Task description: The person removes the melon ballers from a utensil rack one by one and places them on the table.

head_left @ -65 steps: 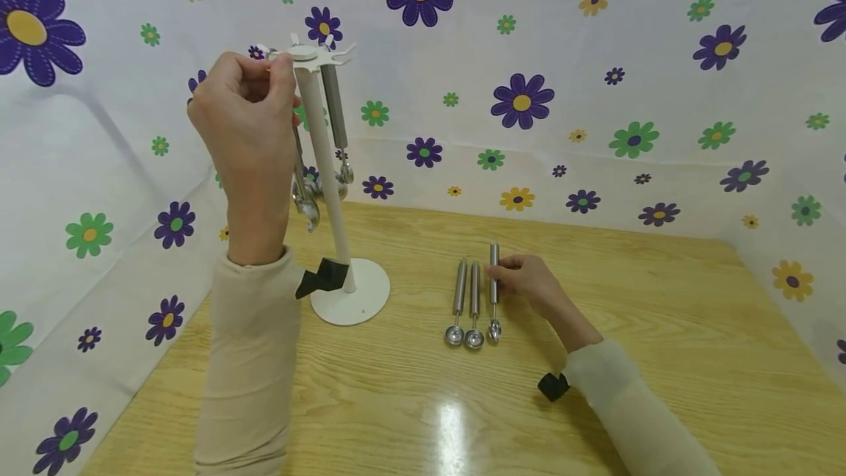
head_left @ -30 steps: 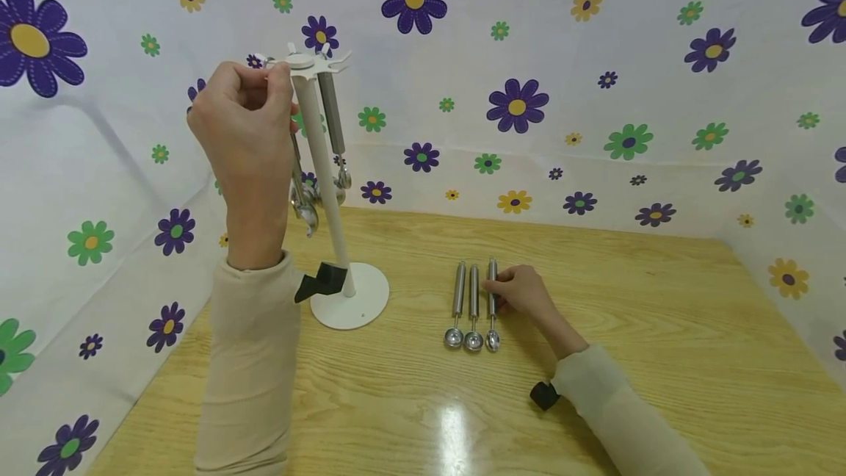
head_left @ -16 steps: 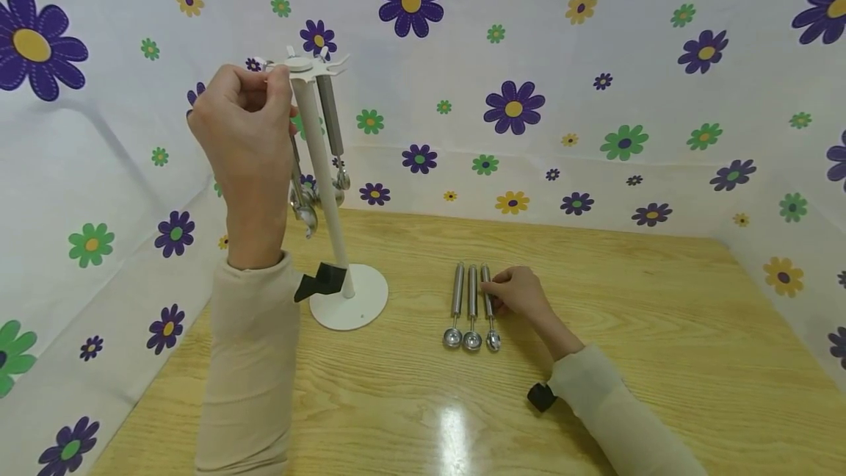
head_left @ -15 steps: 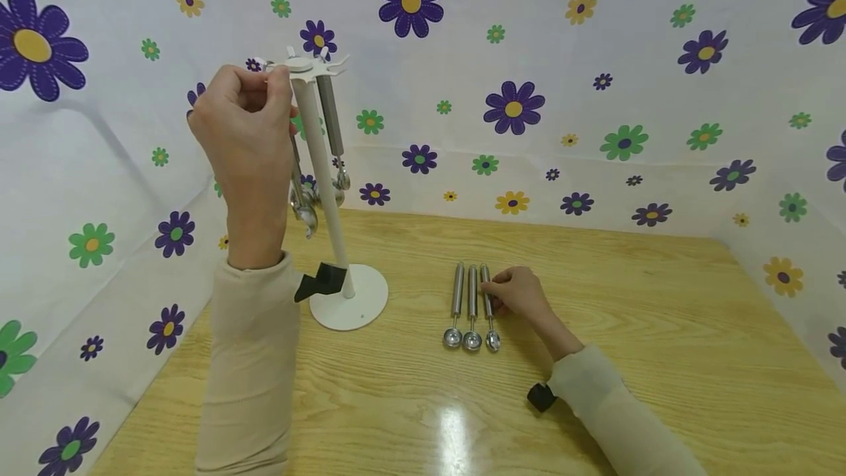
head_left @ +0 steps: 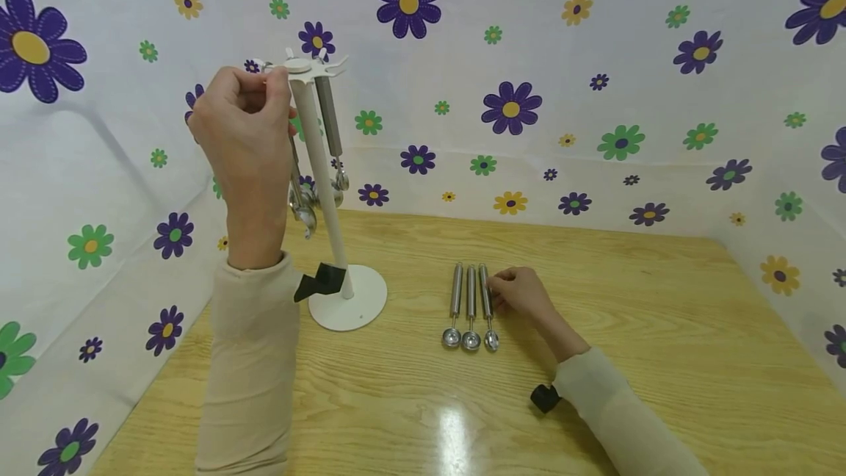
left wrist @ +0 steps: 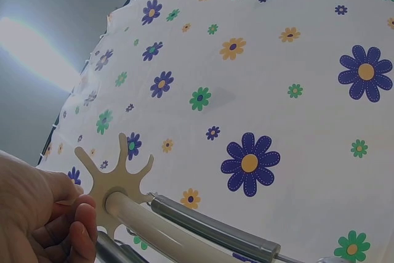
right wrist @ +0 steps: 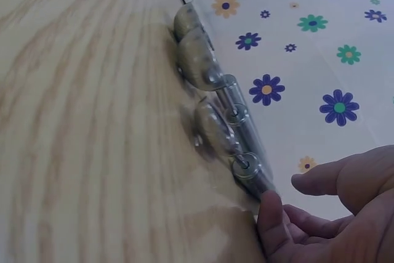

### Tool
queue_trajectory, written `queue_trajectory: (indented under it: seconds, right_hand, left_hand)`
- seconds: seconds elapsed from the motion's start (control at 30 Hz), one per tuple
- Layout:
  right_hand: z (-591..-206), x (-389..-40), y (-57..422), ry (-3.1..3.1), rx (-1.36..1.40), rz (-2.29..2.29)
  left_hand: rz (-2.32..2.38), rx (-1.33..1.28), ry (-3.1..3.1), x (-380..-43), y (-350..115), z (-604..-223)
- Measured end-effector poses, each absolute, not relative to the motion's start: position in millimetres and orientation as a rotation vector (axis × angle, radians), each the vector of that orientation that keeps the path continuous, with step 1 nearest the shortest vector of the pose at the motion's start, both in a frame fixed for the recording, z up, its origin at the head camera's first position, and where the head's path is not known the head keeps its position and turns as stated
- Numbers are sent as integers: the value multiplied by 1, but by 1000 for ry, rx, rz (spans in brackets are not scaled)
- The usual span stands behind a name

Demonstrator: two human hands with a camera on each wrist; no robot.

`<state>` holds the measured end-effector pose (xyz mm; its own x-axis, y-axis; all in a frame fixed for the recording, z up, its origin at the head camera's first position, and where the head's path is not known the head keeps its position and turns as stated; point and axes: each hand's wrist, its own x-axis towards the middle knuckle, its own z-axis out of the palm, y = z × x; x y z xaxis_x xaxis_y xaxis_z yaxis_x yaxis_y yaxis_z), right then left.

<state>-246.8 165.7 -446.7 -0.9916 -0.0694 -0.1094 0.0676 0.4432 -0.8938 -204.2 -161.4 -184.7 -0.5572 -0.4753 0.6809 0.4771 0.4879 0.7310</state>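
My left hand [head_left: 246,123] is raised at the top of a white utensil stand [head_left: 319,145], thumb and fingers pinching the edge of its hooked top [left wrist: 117,180]. Metal utensils hang from the stand, one with a grey handle [head_left: 328,117]; my hand hides part of the others. On the table, two round-bowled melon ballers [head_left: 471,340] lie side by side. To their right lies a third melon baller [head_left: 491,340] with a narrower, oval bowl, slightly slanted. Beside its handle is my right hand [head_left: 522,292], thumb [right wrist: 317,180] and forefinger apart in the right wrist view.
The stand's round white base [head_left: 353,314] sits on the left of the wooden table [head_left: 410,402]. A white flower-print cloth [head_left: 449,72] rises behind and at both sides. Black wrist mounts [head_left: 545,398] stick out from the sleeves.
The oval-bowled melon baller has moved left, closer to the other two, and now slants. My right thumb has come off its handle. The left hand stays at the stand's top.
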Motion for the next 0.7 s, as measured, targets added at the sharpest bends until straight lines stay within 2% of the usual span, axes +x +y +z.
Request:
queue_trajectory:
  seconds: [0.27,0.7]
  right_hand:
    - [-422,-247,172,2484,32,-1657]
    - [-342,-249,186,2551,-102,-1651]
  left_hand:
    - [-1233,-14,-1756,-202,-162,-187]
    - [-1230,-8,-1751,-191,-159,-189]
